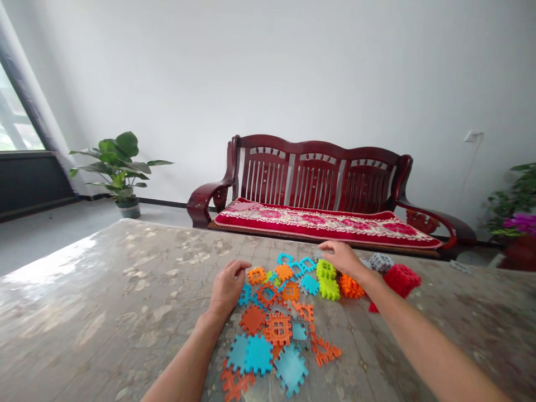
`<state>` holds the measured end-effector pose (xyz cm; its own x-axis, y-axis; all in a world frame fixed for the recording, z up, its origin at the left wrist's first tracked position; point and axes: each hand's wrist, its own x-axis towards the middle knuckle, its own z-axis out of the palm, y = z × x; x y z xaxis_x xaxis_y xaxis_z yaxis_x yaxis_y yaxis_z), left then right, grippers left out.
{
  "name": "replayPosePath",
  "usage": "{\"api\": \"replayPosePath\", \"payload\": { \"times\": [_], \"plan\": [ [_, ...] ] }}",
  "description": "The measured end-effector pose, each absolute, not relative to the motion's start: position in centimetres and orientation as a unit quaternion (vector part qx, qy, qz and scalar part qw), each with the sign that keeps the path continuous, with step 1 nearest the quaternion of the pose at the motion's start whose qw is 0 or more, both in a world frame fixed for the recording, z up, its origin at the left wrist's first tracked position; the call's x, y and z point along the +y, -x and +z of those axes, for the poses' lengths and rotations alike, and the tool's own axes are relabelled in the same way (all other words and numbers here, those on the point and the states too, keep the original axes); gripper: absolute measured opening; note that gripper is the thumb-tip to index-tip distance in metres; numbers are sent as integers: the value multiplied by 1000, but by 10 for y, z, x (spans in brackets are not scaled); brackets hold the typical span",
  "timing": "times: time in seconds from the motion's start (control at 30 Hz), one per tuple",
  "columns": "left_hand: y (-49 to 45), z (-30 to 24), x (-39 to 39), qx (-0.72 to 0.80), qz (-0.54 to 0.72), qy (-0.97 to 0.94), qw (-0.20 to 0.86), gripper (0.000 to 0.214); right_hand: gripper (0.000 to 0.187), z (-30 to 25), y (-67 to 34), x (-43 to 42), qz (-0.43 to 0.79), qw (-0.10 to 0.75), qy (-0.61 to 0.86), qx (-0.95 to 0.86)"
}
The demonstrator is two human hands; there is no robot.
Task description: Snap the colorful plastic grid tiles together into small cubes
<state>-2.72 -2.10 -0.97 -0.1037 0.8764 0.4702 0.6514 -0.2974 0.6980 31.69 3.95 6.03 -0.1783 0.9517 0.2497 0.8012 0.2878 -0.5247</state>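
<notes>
Interlocking tiles (258, 354): loosely heaped on the patterned tablecloth (104, 318); mostly blue and orange, toothed edges, some solid, some window-cut.
Orange triangle (334, 352): openwork, at their near right edge.
Left hand (228, 283): fingers curled beside the tiles; cannot tell whether they grip anything.
Right hand (341, 258): fingertips at a grey piece (317, 254); cannot tell whether they clasp it.

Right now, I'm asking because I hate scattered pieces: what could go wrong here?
The bare right forearm crosses in front of the bright red plastic stack in this view, so drawing back might knock pieces loose. The pale blue square plastic tile and brighter blue square tile appear to overlap, so lifting one could drag the other.
</notes>
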Motion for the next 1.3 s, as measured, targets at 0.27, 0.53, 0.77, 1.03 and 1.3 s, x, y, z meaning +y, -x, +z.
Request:
{"api": "replayPosePath", "payload": {
  "times": [0.27, 0.53, 0.77, 1.03, 1.3],
  "plan": [
    [31, -14, -18, 601, 441, -650, 148, 27, 48, 34, -238, 6, 115, 189, 458, -861],
    [30, -14, -17, 609, 425, -651, 160, 27, 59, 30, -221, 12, 118, 128, 429, -886],
    [29, -8, -20, 607, 416, -659, 153, 26, 48, 27, -211, 7, 114, 151, 434, -881],
    [26, -4, -23, 602, 347, -705, 143, 26, 42, 21, -207, -8, 127, 237, 501, -823],
    [25, -5, -27, 577, 291, -756, 101, 35, 57, 6, -207, -32, 128, 286, 480, -819]
  ]
}}
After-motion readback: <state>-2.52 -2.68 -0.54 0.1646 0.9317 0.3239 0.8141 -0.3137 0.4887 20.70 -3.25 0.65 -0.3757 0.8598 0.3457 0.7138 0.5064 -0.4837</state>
